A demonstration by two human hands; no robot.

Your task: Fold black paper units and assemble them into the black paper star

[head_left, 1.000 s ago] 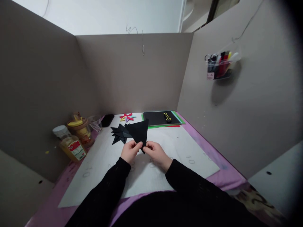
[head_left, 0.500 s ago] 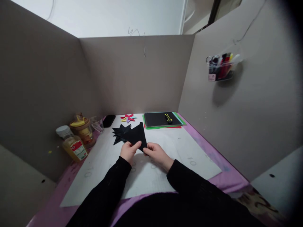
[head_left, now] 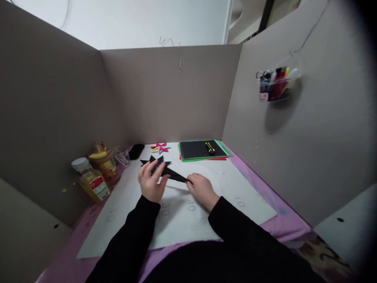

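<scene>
A folded piece of black paper [head_left: 176, 175] is held above the white board, seen nearly edge-on as a narrow, tapering strip. My right hand [head_left: 202, 189] pinches its pointed right end between thumb and fingers. My left hand [head_left: 151, 182] is at the paper's other end with its fingers spread and slightly blurred; the thumb is close to the paper's lower edge, and whether it touches is unclear. Just behind the left fingers lie black folded paper points [head_left: 160, 159] in a star-like shape, partly covered by the hand.
A small multicoloured paper star [head_left: 160, 148] lies at the back. Right of it, a yellow-and-black cutter [head_left: 210, 148] rests on stacked coloured sheets [head_left: 193, 149]. On the left stand a glue bottle [head_left: 96, 183], a pot [head_left: 104, 163] and a clear cup [head_left: 122, 156]. Grey partitions [head_left: 171, 90] surround the table.
The black paper has tilted from a broad triangle to a thin edge-on strip. My left hand has moved left and spread its fingers. My right hand has shifted slightly right, still pinching the tip.
</scene>
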